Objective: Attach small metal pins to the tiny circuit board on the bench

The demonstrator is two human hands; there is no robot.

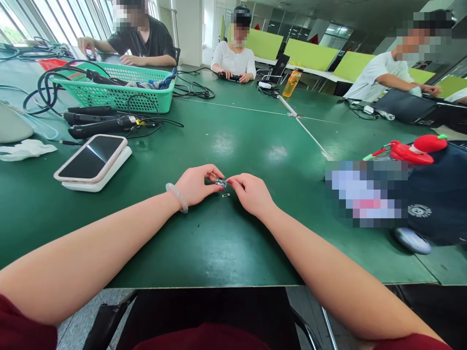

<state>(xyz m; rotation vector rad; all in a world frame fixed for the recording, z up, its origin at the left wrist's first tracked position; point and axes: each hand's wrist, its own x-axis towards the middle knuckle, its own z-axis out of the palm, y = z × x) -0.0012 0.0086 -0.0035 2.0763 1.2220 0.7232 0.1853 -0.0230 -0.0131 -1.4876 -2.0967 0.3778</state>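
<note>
- Piece (226, 195) is seen lying on the table (219, 248), just nearer than the left hand (195, 187) and right hand (255, 194).
- Part (220, 183) is held between both, pinched by the left hand; its edge appears to be pinched by the right hand.
- Fine two-handed handling is judged to be in hand; next, a steady left pinch seems called for.
- Phone (93, 158) is placed left of the left hand, basket (120, 101) beyond.
</note>
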